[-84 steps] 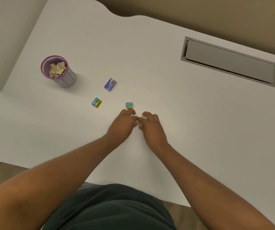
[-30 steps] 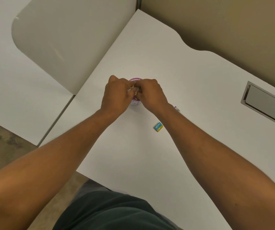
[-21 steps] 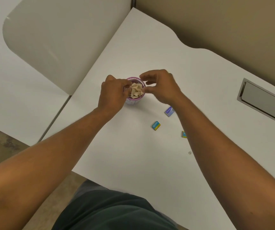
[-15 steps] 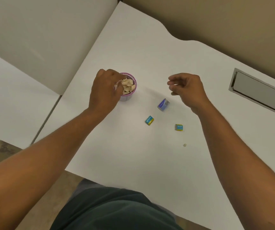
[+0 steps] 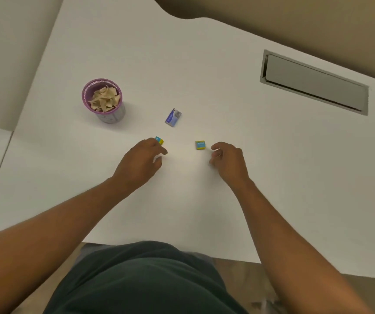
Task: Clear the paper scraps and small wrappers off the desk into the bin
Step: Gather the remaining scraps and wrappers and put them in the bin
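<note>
The bin (image 5: 86, 91), a small purple mesh cup, stands on the white desk (image 5: 249, 177) at the left, heaped with tan paper scraps (image 5: 103, 99). A blue-purple wrapper (image 5: 173, 117) lies right of it. Nearer me lie two blue-and-yellow wrappers: one (image 5: 159, 140) half hidden behind my left hand's knuckles, the other (image 5: 200, 145) just left of my right fingertips. My left hand (image 5: 141, 162) hovers low with loosely curled fingers and nothing seen in it. My right hand (image 5: 227, 160) has thumb and fingers drawn together on the desk; whatever lies under them is hidden.
A grey recessed cable hatch (image 5: 315, 83) is set into the desk at the far right. A pale partition panel (image 5: 5, 53) borders the desk on the left. The desk's front edge runs just above my lap.
Both hands left the bin, where scraps were dropped, and came back toward me. They now rest low beside the two blue-and-yellow wrappers. The view has swung right.
</note>
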The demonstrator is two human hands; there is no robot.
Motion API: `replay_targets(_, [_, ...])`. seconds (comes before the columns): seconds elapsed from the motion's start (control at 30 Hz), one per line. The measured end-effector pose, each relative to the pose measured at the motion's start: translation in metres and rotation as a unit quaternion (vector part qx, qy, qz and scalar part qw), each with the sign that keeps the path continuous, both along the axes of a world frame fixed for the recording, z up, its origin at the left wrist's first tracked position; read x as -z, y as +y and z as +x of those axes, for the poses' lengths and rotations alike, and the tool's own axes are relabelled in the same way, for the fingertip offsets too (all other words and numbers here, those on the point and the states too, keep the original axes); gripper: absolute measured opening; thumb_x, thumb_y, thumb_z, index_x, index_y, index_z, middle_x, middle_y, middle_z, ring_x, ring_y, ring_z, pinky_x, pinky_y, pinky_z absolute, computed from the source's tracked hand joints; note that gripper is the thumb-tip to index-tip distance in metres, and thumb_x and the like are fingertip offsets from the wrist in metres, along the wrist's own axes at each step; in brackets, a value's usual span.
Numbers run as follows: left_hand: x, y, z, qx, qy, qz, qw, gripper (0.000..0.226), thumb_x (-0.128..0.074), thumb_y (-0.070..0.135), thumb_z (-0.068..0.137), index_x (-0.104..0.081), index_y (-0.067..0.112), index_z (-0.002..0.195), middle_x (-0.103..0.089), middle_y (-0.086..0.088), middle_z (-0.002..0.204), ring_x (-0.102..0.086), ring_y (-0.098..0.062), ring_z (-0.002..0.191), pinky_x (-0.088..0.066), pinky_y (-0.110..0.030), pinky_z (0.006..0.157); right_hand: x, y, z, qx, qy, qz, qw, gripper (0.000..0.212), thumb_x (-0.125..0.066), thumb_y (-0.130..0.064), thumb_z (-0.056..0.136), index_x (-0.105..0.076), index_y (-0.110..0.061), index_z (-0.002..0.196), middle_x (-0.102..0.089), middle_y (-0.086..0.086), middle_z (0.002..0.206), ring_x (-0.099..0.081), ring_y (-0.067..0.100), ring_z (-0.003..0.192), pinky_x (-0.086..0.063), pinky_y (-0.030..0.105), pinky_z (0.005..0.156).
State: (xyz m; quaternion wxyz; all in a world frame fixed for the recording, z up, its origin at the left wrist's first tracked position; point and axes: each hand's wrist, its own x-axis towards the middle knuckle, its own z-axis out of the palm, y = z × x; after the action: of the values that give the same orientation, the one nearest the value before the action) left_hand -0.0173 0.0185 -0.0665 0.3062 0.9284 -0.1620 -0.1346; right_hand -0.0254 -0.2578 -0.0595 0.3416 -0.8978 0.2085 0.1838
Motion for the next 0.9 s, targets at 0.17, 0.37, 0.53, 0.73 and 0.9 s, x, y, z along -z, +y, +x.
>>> replay_targets(0.17, [0.018,-0.007,-0.005,-0.032,-0.003,0.059,0.998,0.04,-0.075,0.018,0.088,-0.067,0.015,0.126,-0.052,-0.008,0.138,-0.048,-0.034,0.124,-0.055,-0.045,0.092,0.014,0.009,-0.03,-0.019,-0.036,-0.031,0.999,0.043,-0.061,0.004,0.088,-0.063,-0.02,0.123,-0.063,-0.001,0.102,-0.066,0.021,0.09,-0.056,0.032,0.081])
replay_targets(0.37, [0.033,-0.008,0.005,-0.064,0.014,0.086,0.994,0.062,-0.076,0.026,0.088,-0.05,0.02,0.144,-0.039,-0.01,0.153,-0.045,-0.036,0.13,-0.049,-0.047,0.103,0.017,0.013,-0.04,-0.005,-0.075,-0.053,0.996,0.036,-0.055,0.002,0.092,-0.063,-0.016,0.122,-0.07,0.002,0.095,-0.069,0.019,0.083,-0.059,0.038,0.08])
replay_targets(0.53, [0.032,-0.002,0.0,-0.085,0.011,0.112,0.99,0.076,-0.072,0.039,0.091,-0.035,0.017,0.154,-0.044,-0.01,0.153,-0.043,-0.032,0.136,-0.044,-0.045,0.109,0.019,0.019,-0.035,0.047,-0.088,-0.028,0.995,0.037,-0.06,0.002,0.082,-0.065,-0.021,0.11,-0.068,-0.003,0.08,-0.063,0.017,0.071,-0.057,0.033,0.072])
replay_targets(0.73, [0.029,0.007,-0.001,-0.063,0.03,0.129,0.989,0.083,-0.064,0.048,0.095,-0.024,0.013,0.159,-0.033,-0.005,0.163,-0.033,-0.025,0.147,-0.033,-0.038,0.117,-0.024,0.094,0.012,0.009,-0.216,0.089,0.972,0.03,-0.069,0.001,0.08,-0.07,-0.018,0.103,-0.066,-0.001,0.09,-0.064,0.01,0.077,-0.054,0.018,0.069])
replay_targets(0.9, [0.034,0.013,0.0,-0.062,0.024,0.106,0.992,0.081,-0.07,0.046,0.091,-0.034,0.011,0.154,-0.043,-0.008,0.157,-0.04,-0.027,0.142,-0.038,-0.039,0.114,-0.065,0.188,0.09,-0.125,-0.318,0.148,0.928,0.027,-0.07,0.002,0.08,-0.07,-0.014,0.102,-0.067,0.001,0.089,-0.066,0.011,0.079,-0.055,0.019,0.068])
